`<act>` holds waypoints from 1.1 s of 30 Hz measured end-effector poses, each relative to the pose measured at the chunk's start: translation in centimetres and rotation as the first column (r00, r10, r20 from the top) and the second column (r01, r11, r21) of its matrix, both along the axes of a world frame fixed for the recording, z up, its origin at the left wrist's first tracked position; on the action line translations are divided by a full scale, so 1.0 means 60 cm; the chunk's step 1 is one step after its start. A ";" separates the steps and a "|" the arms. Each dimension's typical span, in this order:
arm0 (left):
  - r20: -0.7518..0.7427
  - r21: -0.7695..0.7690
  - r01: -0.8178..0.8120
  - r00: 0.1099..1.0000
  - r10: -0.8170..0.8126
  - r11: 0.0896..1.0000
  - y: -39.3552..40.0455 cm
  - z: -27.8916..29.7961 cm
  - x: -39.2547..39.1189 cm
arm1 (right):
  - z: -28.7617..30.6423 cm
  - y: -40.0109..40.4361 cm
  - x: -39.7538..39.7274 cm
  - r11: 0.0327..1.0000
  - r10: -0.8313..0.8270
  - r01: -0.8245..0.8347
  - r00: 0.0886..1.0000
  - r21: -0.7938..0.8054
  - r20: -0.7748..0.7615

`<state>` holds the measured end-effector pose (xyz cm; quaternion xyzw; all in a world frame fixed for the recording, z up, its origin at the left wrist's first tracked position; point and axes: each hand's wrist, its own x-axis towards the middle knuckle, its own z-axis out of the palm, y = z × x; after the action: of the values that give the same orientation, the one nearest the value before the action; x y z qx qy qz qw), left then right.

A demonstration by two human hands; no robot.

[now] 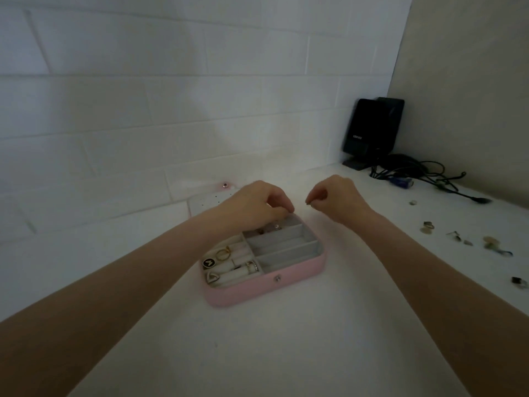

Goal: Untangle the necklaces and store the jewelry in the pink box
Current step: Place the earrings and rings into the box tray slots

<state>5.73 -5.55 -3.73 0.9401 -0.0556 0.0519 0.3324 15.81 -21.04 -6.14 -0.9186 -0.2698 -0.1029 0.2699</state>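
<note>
The pink box (266, 285) lies open on the smooth white surface (286, 353), a shallow rounded-corner case with a small metal snap on its front wall and pale grey, felt-like dividers inside. Its left section has soft white ring rolls carrying gold and silver rings (223, 253) and a round black piece. The long right compartments look bare. The left hand (257, 203) hovers over the box's far corner, fingers curled downward; what its grip pinches I cannot tell. The right hand (333, 196) is raised just beyond the box, its grip pinching something tiny and dark. Loose jewelry pieces (463, 242) lie scattered well apart to the right.
</note>
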 end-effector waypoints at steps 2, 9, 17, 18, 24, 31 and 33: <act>-0.034 -0.273 -0.096 0.995 0.091 0.957 -0.002 0.000 -0.001 | 0.025 -0.009 -0.020 0.952 0.129 -0.076 0.978 0.297 -0.166; -0.262 -0.843 -0.239 0.965 0.021 0.481 0.018 0.009 -0.030 | 0.070 0.016 -0.091 0.846 0.448 -0.314 0.857 0.432 -0.255; -0.218 -0.904 -0.235 0.972 0.088 0.356 0.050 0.021 -0.069 | 0.071 0.047 -0.105 0.710 0.469 -0.160 0.834 0.686 -0.290; -0.204 -0.906 -0.227 0.974 0.102 0.358 0.054 0.020 -0.072 | 0.072 0.049 -0.108 0.718 0.480 -0.164 0.821 0.676 -0.311; -0.122 -0.851 -0.200 0.975 0.188 0.485 0.082 0.010 -0.097 | 0.076 0.092 -0.135 0.807 0.468 -0.242 0.819 0.539 -0.333; 0.021 -0.343 -0.172 0.982 0.190 0.923 0.136 0.013 -0.130 | 0.066 0.121 -0.151 0.858 0.470 -0.248 0.731 0.450 -0.495; -0.036 -0.200 -0.157 0.988 0.153 0.967 0.148 0.009 -0.134 | 0.067 0.121 -0.161 0.900 0.418 -0.229 0.691 0.371 -0.590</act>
<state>-2.31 3.34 -3.18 0.9032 0.0268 0.0738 0.4219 6.15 -13.80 -2.13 -0.7870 -0.3003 0.2401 0.4825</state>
